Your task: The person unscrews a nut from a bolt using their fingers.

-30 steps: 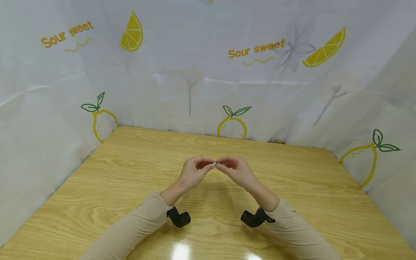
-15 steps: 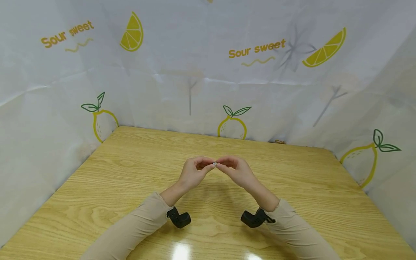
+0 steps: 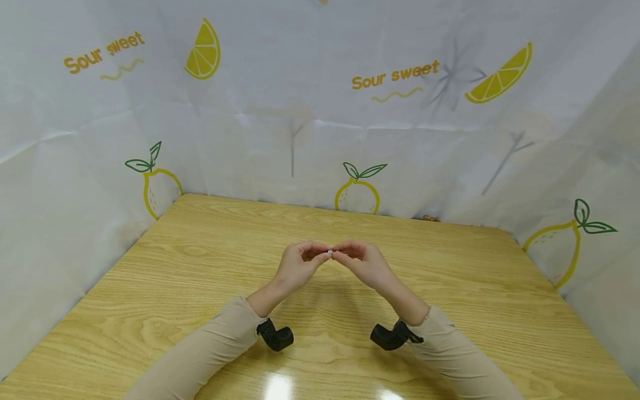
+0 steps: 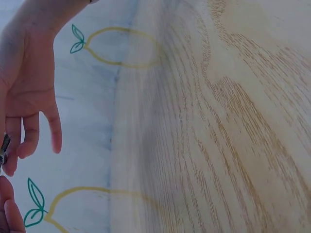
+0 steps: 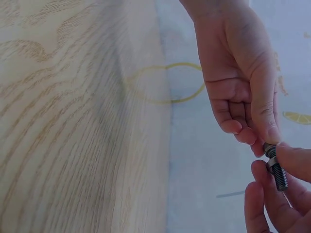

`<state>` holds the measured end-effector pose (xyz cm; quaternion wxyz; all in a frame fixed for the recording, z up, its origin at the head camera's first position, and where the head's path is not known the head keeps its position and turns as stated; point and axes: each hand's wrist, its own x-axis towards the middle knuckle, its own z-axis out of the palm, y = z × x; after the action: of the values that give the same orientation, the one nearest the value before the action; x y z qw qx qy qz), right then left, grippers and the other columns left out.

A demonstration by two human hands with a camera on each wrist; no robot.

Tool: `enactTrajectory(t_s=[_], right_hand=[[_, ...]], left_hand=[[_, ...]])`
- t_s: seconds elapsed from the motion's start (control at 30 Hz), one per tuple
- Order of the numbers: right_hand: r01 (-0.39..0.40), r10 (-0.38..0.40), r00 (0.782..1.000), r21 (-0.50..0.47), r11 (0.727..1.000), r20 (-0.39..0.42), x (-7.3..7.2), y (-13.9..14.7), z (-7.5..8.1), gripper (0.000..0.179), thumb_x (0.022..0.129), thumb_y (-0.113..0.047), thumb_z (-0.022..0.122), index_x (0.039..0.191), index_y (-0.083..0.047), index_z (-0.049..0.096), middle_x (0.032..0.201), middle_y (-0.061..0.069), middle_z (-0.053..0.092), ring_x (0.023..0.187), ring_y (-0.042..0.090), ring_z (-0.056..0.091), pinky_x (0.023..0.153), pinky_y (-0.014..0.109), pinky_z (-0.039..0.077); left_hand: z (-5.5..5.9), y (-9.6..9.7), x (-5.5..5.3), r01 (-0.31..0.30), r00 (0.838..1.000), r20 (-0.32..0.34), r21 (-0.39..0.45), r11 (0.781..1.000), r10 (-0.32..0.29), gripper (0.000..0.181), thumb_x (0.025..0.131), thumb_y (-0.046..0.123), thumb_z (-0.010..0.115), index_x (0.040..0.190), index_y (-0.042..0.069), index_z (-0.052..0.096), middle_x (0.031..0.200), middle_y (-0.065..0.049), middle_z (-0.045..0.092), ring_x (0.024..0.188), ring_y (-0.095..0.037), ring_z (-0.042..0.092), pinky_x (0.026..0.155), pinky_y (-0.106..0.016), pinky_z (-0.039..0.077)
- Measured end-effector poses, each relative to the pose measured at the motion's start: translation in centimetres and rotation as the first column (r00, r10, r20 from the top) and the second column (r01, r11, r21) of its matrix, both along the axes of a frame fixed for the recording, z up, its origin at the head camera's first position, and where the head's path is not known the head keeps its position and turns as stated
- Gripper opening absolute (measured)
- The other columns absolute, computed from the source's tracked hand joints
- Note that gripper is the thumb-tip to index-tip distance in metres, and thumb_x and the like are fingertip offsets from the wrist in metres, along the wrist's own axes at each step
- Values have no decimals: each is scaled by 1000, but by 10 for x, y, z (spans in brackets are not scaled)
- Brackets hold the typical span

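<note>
Both hands meet fingertip to fingertip above the wooden table (image 3: 210, 239) in the head view. Between them is a small metal bolt (image 5: 280, 179), its dark threaded shank sticking out in the right wrist view, with what looks like a nut (image 5: 270, 164) on it. My left hand (image 3: 295, 266) pinches the piece between thumb and fingers. From the other side, my right hand (image 3: 370, 265) pinches the bolt's upper end, its thumb and fingertips hiding that end. Only a dark bit of the bolt (image 4: 5, 145) shows at the left wrist view's edge.
A white cloth (image 3: 320, 144) printed with lemons hangs behind the table and along its sides. Each wrist carries a black camera mount, one on the left (image 3: 276, 335) and one on the right (image 3: 390, 336), both low above the tabletop.
The hands and arms stay in place. A thin sliver by the right fingertips, visible a second ago, no longer shows, and the metal glint between the fingertips looks slightly smaller.
</note>
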<state>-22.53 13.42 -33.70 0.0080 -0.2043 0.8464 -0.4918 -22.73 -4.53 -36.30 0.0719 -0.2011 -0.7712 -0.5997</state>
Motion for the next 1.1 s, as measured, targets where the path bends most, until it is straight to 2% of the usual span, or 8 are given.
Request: enactTrajectory(t_s=[0.13, 0.2, 0.4, 0.53, 0.63, 0.77, 0.9, 1.1], right_hand=[[18, -18, 1000, -26, 1000, -20, 0, 0, -1, 31, 87, -16, 67, 115, -4, 61, 113, 15, 63, 104, 29, 59, 96, 50, 45], [21, -22, 1000, -30, 999, -9, -1, 1, -1, 35, 88, -19, 66, 119, -5, 59, 115, 16, 62, 105, 29, 59, 97, 51, 44], [-8, 7, 1000, 9, 1000, 27, -1, 1, -1, 31, 96, -25, 54, 114, -2, 63, 107, 17, 67, 101, 31, 63, 88, 43, 52], [6, -6, 1000, 20, 1000, -2, -1, 1, 0, 23, 92, -19, 61, 110, -5, 65, 105, 14, 68, 99, 29, 62, 86, 41, 51], [13, -13, 1000, 3, 1000, -16, -1, 1, -1, 28, 87, -17, 66, 113, -6, 62, 111, 14, 64, 102, 27, 59, 88, 42, 49], [-1, 1, 1000, -8, 1000, 20, -2, 2, -1, 34, 91, -23, 61, 119, -4, 58, 114, 16, 63, 104, 30, 59, 88, 42, 50], [-22, 21, 999, 16, 1000, 50, -1, 3, 0, 33, 96, -26, 53, 116, -2, 62, 106, 17, 68, 102, 32, 62, 88, 42, 51], [3, -2, 1000, 20, 1000, -4, -1, 2, -1, 25, 89, -16, 64, 111, -4, 62, 108, 14, 65, 101, 29, 61, 83, 37, 52]], left_hand=[[-1, 0, 0, -2, 1000, -20, -1, 1000, 2, 18, 88, 13, 64, 102, 3, 70, 99, -15, 69, 86, -22, 66, 72, -20, 53], [-1, 0, 0, -1, 1000, -24, 0, 1000, 1, 18, 88, 13, 64, 102, 3, 70, 98, -15, 69, 86, -22, 66, 72, -20, 53], [-1, 0, 0, 7, 1000, -7, 5, 1000, -7, 18, 89, 13, 64, 102, 4, 70, 100, -14, 69, 88, -22, 66, 72, -20, 53], [0, 0, 0, 6, 1000, 9, 3, 1000, -6, 17, 89, 13, 64, 102, 4, 70, 100, -14, 69, 87, -21, 66, 72, -19, 52], [0, 0, 1, 3, 1000, 11, 3, 1000, -3, 16, 89, 12, 64, 101, 4, 70, 100, -14, 69, 86, -20, 65, 71, -18, 51], [0, 0, 1, -2, 1000, 4, 0, 1000, 2, 17, 89, 13, 64, 102, 4, 70, 100, -13, 69, 87, -22, 66, 72, -19, 52], [-1, 0, 1, 2, 1000, 7, -2, 1000, -2, 17, 89, 13, 63, 102, 5, 70, 101, -13, 69, 88, -23, 66, 73, -19, 52], [-1, 0, 0, 5, 1000, 15, 9, 1000, -5, 16, 88, 12, 64, 101, 4, 70, 101, -14, 69, 89, -23, 66, 73, -18, 52]])
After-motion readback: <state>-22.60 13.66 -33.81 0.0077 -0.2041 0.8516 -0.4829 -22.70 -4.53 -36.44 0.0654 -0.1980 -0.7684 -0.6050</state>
